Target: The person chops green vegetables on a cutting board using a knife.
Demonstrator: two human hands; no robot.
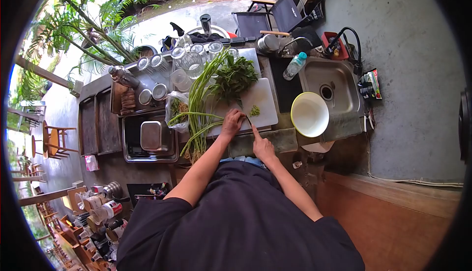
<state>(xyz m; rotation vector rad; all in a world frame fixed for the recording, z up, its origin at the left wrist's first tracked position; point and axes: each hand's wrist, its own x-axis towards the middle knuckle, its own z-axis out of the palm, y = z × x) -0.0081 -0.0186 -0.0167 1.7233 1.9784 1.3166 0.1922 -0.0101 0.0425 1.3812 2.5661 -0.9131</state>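
Note:
On the white cutting board (267,105), my left hand (233,122) is closed around long green vegetable stems (198,105), pressing their ends down. Gripped in my right hand (264,149) is a knife (249,119), its index finger stretched along the top and its blade close to the left fingertips. A small pile of chopped green pieces (254,110) lies on the board just beyond the blade. The leafy tops (235,78) of the greens rest across the board's far side. The knife's handle is hidden inside my right hand.
To the right are a white bowl (309,115) with a yellow-green rim, a bottle with a teal cap (295,66) and a metal sink (344,81). Glasses (192,65) stand behind the greens. At left are a plastic bag (176,109) and a metal tray (132,156) holding a smaller container.

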